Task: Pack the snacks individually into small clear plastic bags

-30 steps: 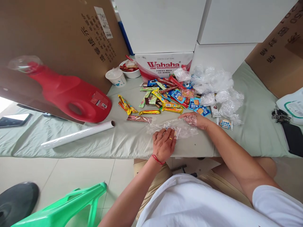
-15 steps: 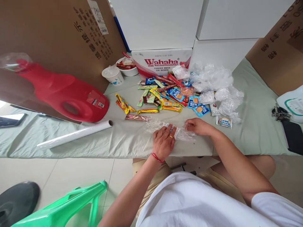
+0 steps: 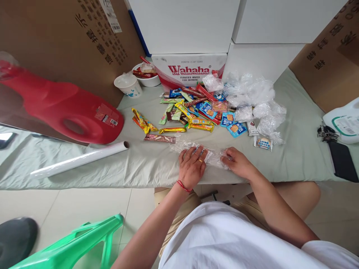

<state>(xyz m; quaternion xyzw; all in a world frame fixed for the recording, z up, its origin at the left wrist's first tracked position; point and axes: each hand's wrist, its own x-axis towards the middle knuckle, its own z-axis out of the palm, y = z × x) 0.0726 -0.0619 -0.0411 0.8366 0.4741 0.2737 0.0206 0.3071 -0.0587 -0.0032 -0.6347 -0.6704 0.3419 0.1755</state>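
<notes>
A crumpled sheet of clear plastic wrap point(image 3: 214, 159) lies near the table's front edge. My left hand point(image 3: 192, 164) rests flat on it, fingers stretched forward; a small white-and-blue patch shows at the fingertips, mostly covered. At the wrap's right end, my right hand point(image 3: 238, 161) is closed with the thumb and fingers pinching the film. Just beyond the left hand lies a brown wrapped snack bar point(image 3: 159, 138). Behind it are yellow-wrapped bars point(image 3: 172, 130), blue cracker packets point(image 3: 237, 129) and other packaged snacks in a loose pile.
Balled plastic-wrapped bundles point(image 3: 251, 93) are heaped at the back right. A white film roll point(image 3: 81, 160) and a red jug point(image 3: 81, 112) lie to the left. A paper cup point(image 3: 128, 86) stands before a Wahaha carton point(image 3: 187, 71). A black phone point(image 3: 343, 160) is far right.
My right hand has shifted slightly down and toward me, drawing the wrap's right end with it. My left hand stays flat on the film. The view has shifted a little.
</notes>
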